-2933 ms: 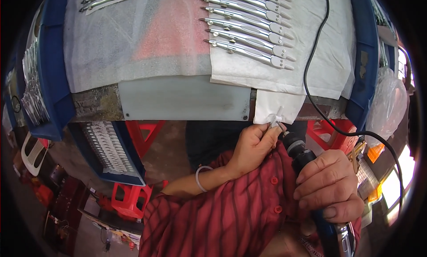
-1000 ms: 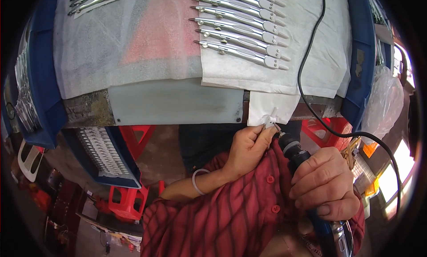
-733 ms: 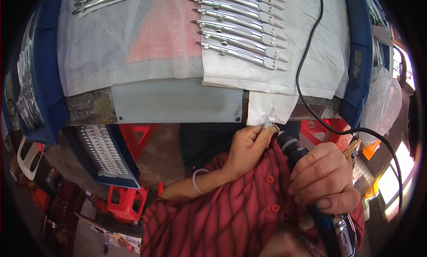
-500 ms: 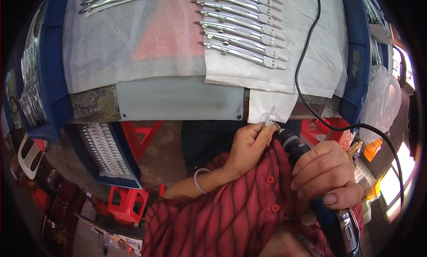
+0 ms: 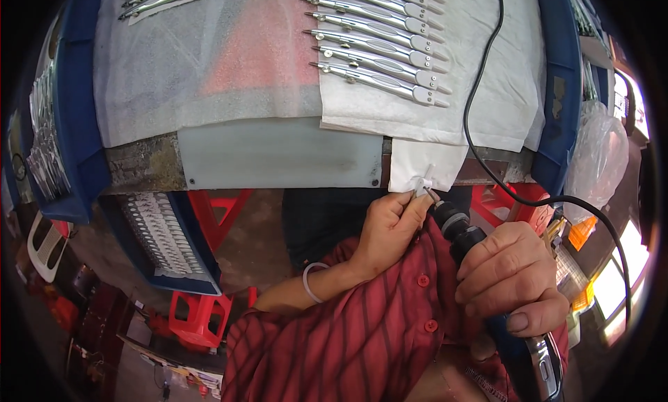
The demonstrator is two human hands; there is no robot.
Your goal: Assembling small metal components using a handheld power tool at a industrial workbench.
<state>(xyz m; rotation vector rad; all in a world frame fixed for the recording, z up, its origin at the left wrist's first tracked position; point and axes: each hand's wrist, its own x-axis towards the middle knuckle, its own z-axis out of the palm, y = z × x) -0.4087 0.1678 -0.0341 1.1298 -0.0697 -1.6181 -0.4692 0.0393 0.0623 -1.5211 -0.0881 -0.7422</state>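
- Fingers [image 5: 416, 210] of the left hand [image 5: 385, 236] pinch, nearly together, a small silver metal piece [image 5: 422, 185] over the white cloth flap [image 5: 412, 157] at the front edge of the worktop [image 5: 142, 167].
- Right hand [image 5: 509, 280]: wrapped around a black-and-blue power screwdriver [image 5: 467, 240], bit at the piece.
- I have room leftward along the flat grey plate [image 5: 278, 153].
- Bit contact is too small for me to tell; the screwdriver's lower end is cut off.
- Since the previous frame, the right thumb sits slightly lower.

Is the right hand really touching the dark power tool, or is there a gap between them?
Touching: the head view shows the right hand gripping the power tool, with fingers wrapped around its body.
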